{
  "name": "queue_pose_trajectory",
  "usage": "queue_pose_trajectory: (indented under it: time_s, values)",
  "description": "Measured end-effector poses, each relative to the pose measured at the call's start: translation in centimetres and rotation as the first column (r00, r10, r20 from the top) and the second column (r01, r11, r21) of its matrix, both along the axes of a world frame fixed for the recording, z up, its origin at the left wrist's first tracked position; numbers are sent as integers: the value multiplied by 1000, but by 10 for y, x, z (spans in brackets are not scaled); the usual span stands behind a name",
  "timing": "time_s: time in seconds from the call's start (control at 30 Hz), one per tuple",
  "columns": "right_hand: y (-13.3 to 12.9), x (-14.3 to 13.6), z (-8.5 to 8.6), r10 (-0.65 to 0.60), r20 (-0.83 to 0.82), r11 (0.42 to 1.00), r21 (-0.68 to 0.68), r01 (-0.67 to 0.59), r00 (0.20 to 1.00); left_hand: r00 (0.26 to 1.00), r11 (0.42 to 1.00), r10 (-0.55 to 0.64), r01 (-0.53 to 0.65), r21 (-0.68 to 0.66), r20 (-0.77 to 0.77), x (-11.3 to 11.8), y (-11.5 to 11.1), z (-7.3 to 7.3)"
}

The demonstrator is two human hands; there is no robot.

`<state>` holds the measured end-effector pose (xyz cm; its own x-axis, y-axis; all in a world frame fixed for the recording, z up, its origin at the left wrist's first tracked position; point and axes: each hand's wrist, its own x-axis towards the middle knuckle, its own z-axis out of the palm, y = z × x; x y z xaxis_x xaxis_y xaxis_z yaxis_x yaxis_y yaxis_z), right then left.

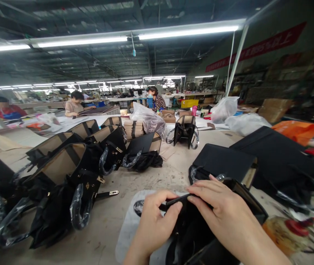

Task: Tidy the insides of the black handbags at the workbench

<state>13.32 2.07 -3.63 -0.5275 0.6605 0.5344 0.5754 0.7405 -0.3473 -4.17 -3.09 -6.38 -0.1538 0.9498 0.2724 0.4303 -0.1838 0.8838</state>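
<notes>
A black handbag (pixel 192 228) lies in front of me on a pale sheet (pixel 131 235). Its upper edge is pinched between the thumb and fingers of my left hand (pixel 158 217). Just to the right, my right hand (pixel 220 206) grips the same edge, thumb below and fingers on top. A plastic-wrapped handle (pixel 138 208) shows beyond my left hand. Behind the right hand lies another black bag (pixel 223 162) on its side. The lower part of the bag I hold runs out of view.
Several black handbags with wrapped handles (pixel 80 209) crowd the table's left side. One bag (pixel 186 130) stands farther back. At right are a jar with a red top (pixel 289 230), a large black bag (pixel 278 162) and an orange plastic bag (pixel 296 131). Co-workers sit beyond.
</notes>
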Motion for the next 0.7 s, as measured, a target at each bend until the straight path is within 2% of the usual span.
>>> queue_pose_trajectory:
  time_s: [0.2, 0.4, 0.57, 0.7]
  values:
    - [1, -4, 0, -4, -22, 1000, 0, 4, 1000, 996, 1000, -3, 1, 18, 88, 2, -1, 0]
    - [2, -8, -1, -30, -26, 1000, -6, 30, 999, 996, 996, 78, -77, -45, 38, 4, 1, -2]
    - [3, -7, -1, -28, -36, 999, 14, 29, 999, 998, 999, 52, -51, -18, 30, 2, 3, -6]
    - [3, -6, 0, -21, -22, 1000, -15, 21, 1000, 992, 993, 107, -110, 40, 69, 3, 3, -10]
